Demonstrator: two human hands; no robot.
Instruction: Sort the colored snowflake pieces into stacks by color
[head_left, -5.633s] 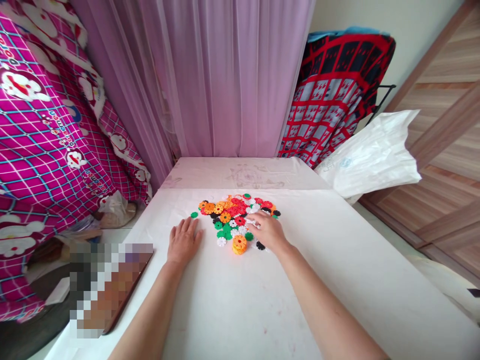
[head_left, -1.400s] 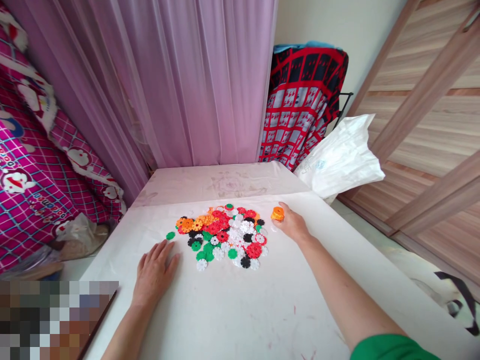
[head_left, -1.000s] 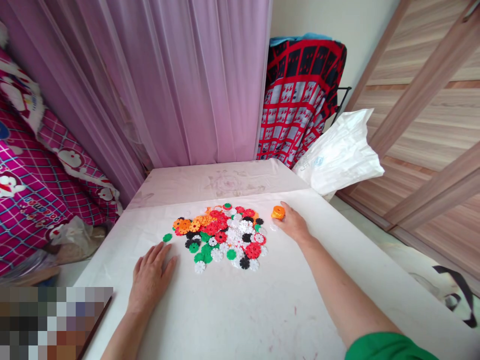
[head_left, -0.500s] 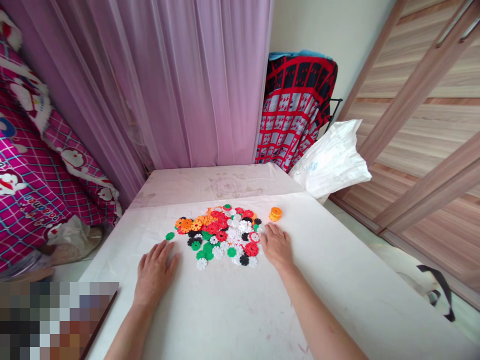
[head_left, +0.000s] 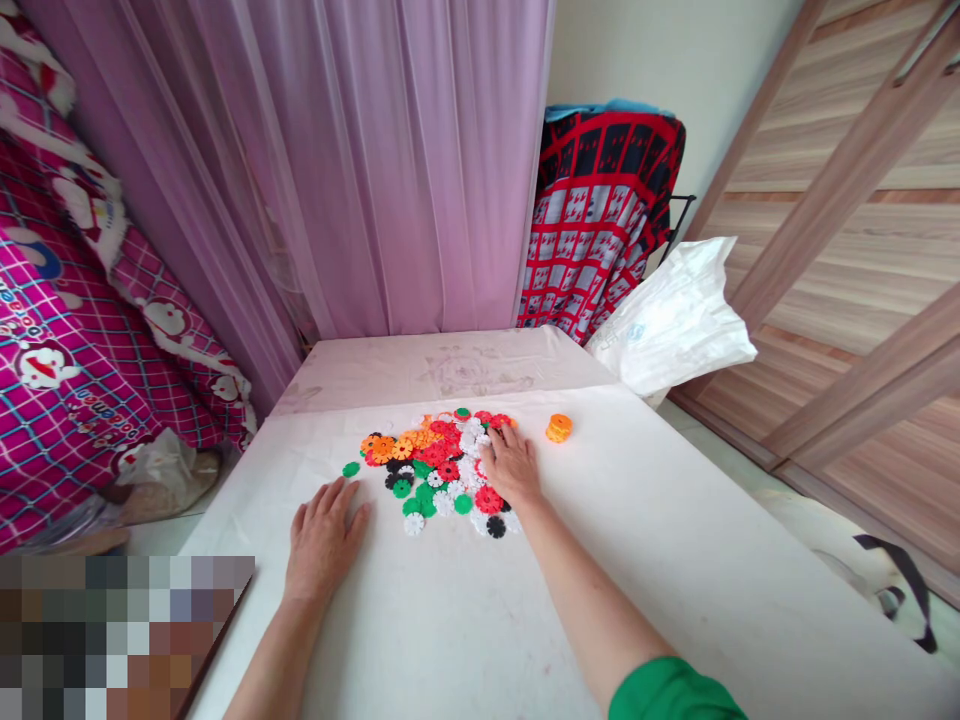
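Observation:
A pile of flat flower-shaped plastic discs (head_left: 435, 465), in red, orange, green, white and black, lies on the white table (head_left: 675, 540). My right hand (head_left: 510, 464) rests on the pile's right side with its fingers spread over the discs. A small stack of orange discs (head_left: 558, 428) stands alone on the table to the right of the pile, apart from my hand. My left hand (head_left: 324, 538) lies flat and open on the table, left of the pile and nearer to me. A single green disc (head_left: 350, 469) sits just beyond its fingertips.
A pink curtain (head_left: 390, 170) hangs behind the table. A pink patterned blanket (head_left: 67, 330) is at the left, a red checked cloth (head_left: 600, 220) and a white plastic bag (head_left: 675, 320) at the back right. Wooden panels (head_left: 862, 230) stand at the right.
My right hand carried the orange stack from the pile's near side to the right, set it down, let go, and moved back left onto the pile. My left hand stayed flat.

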